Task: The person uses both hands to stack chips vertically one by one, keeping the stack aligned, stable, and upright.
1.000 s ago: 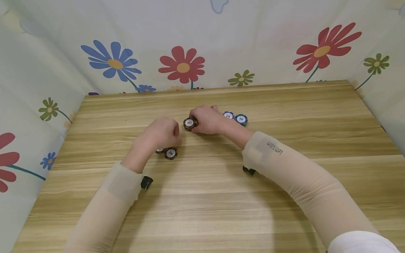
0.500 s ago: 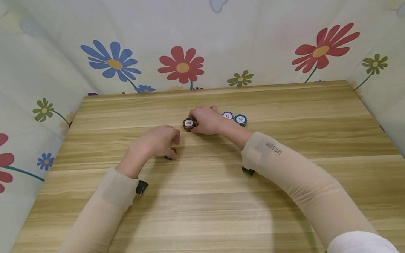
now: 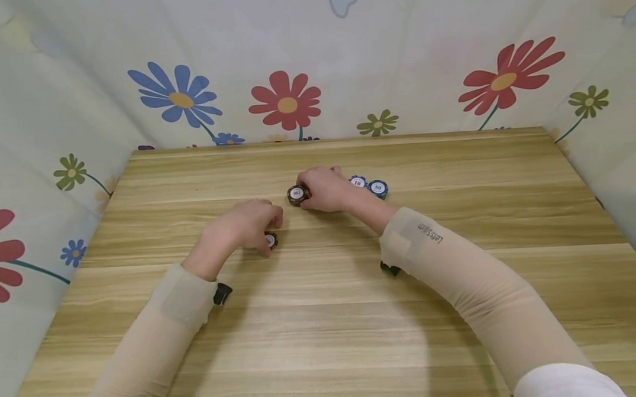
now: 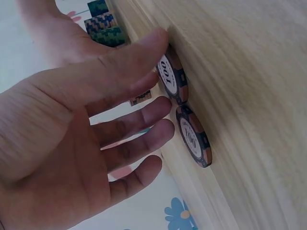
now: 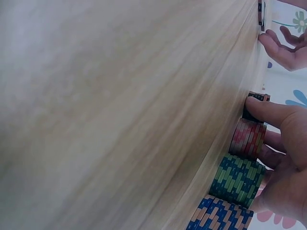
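Note:
My left hand (image 3: 236, 228) is low over two dark poker chips marked 100, which lie flat side by side on the table. In the left wrist view, the thumb and forefinger tips are at the upper chip (image 4: 173, 76); whether they touch it I cannot tell. The other fingers reach loosely toward the lower chip (image 4: 193, 138). My right hand (image 3: 325, 189) holds a short stack of black 100 chips (image 3: 296, 193), its thumb pressed against the side. In the right wrist view, its fingers pass behind a red chip stack (image 5: 248, 139).
A green-and-blue chip stack (image 5: 237, 179) and a blue-and-tan one (image 5: 220, 214) stand in line beyond the red stack. From above, tops marked 10 (image 3: 357, 182) and 50 (image 3: 378, 188) show right of my hand. A flowered curtain (image 3: 419, 70) borders the wooden table (image 3: 323, 328).
My left hand has moved down and slightly left, nearer me, and its fingers have spread over the two loose chips. The right hand stays where it was on the black stack.

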Motion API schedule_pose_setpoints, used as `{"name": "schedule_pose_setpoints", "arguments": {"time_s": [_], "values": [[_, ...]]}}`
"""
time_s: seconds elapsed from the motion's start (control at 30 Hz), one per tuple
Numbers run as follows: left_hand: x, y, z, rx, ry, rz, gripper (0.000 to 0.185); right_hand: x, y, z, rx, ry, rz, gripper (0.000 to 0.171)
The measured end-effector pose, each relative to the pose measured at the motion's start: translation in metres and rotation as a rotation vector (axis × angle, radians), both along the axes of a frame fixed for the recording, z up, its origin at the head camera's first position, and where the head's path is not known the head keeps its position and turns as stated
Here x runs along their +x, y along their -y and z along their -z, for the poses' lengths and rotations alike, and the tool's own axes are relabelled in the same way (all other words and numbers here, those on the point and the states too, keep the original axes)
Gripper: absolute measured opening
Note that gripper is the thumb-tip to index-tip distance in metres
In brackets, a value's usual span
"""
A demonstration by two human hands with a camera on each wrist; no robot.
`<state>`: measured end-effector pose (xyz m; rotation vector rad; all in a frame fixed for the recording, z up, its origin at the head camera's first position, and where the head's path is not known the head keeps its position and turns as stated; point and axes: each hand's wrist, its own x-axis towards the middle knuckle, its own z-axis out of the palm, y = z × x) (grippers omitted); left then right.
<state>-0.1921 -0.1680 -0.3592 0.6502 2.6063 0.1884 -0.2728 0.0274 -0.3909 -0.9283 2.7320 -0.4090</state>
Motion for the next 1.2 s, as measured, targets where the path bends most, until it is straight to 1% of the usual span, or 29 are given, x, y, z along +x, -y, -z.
{"name": "schedule_pose_setpoints", "arguments": {"time_s": [0.17, 0.33, 0.63, 0.83, 0.93, 1.03, 1.2], "values": [[-0.002, 0.0, 0.001, 0.002, 0.005, 0.0, 0.038, -0.001, -0.001, 0.0, -0.006, 0.01, 0.001, 0.035], [-0.003, 0.001, 0.001, 0.003, 0.018, -0.013, 0.036, -0.002, 0.0, 0.0, -0.008, 0.009, 0.004, 0.035], [-0.004, 0.002, 0.001, -0.019, 0.006, -0.031, 0.027, -0.002, 0.0, 0.0, -0.014, 0.012, 0.005, 0.034], [-0.006, 0.002, 0.002, -0.022, -0.003, -0.027, 0.018, -0.003, -0.001, 0.0, -0.012, 0.008, 0.008, 0.035], [-0.008, 0.002, 0.003, -0.005, -0.01, -0.024, 0.015, -0.003, 0.0, 0.0, -0.012, 0.006, 0.004, 0.035], [-0.011, 0.002, 0.005, 0.016, -0.021, -0.017, 0.017, -0.003, 0.0, 0.0, -0.009, 0.004, 0.001, 0.035], [-0.018, 0.003, 0.006, 0.077, -0.047, -0.024, 0.016, -0.003, 0.0, 0.0, -0.009, 0.004, 0.002, 0.035]]}}
